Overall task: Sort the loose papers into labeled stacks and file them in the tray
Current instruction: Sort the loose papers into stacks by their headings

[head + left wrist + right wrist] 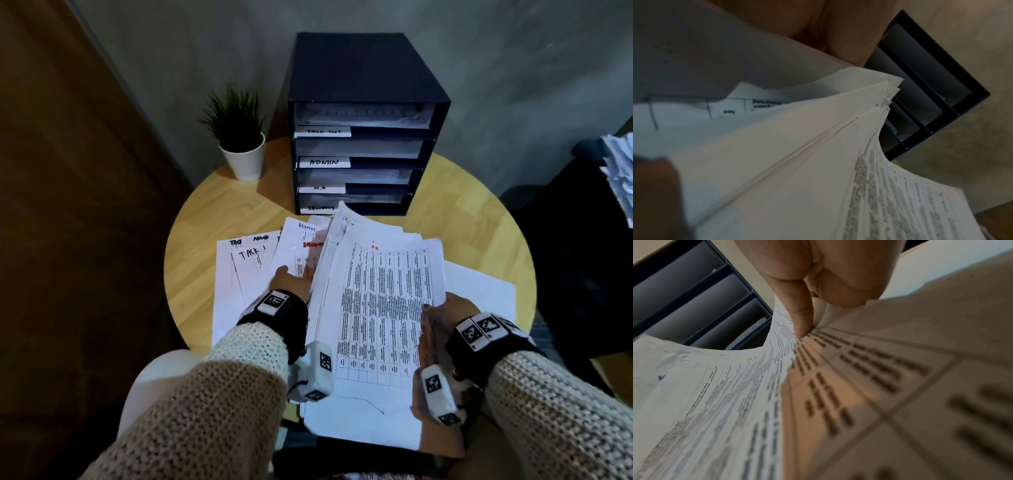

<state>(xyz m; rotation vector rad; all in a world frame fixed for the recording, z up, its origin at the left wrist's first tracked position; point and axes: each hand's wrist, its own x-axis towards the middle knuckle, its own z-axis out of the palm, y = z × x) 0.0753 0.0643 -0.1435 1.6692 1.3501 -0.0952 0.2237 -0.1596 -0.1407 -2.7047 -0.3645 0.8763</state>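
Observation:
A dark blue file tray stands at the back of the table, its four slots labelled TASK LIST, ADMIN, H.R and SECURITY. Between my hands, above the table, is a fanned paper stack; its top sheet is a printed table marked H.R in red. My right hand pinches the stack's right edge, thumb on top. My left hand reaches in under the raised left edge and holds it, thumb below and fingers behind a sheet. Loose sheets marked TASK and ADMIN lie spread on the left.
The table is round and wooden. A small plant in a white pot stands left of the tray. Another pile of papers sits on dark furniture at the far right. More white sheets lie under the stack.

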